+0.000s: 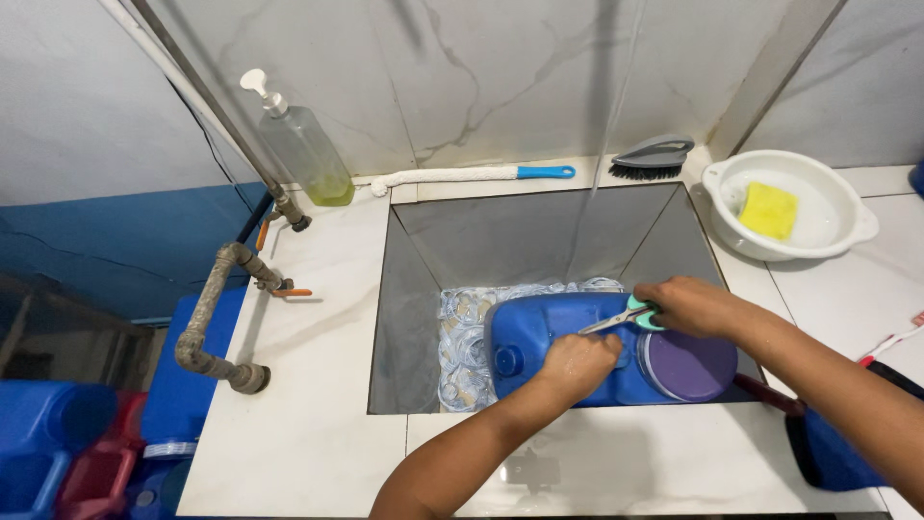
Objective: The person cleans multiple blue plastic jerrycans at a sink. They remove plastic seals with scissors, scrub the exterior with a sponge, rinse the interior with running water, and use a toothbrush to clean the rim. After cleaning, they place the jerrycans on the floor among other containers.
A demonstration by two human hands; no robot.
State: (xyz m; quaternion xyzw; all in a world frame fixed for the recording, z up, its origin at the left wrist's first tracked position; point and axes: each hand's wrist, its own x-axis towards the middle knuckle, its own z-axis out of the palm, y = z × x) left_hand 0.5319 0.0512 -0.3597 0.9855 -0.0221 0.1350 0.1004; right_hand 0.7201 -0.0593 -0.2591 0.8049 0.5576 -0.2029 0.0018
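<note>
A blue plastic jerrycan point(539, 332) lies on its side in a square steel sink point(423, 241), among several clear plastic cups. A purple round lid or label point(685, 364) shows on its right side. My left hand point(577, 364) presses down on the jerrycan's upper face. My right hand point(685, 306) grips green-handled scissors point(621, 320), their blades pointing left over the jerrycan toward my left hand. A thin stream of water point(616, 106) falls into the sink from above.
A pump soap bottle point(303, 144), a white bottle brush with blue handle point(472, 175) and a grey scrub brush point(653, 159) line the back ledge. A white basin with a yellow sponge point(770, 210) sits right. Pipes point(207, 323) and blue jerrycans point(38, 433) are left.
</note>
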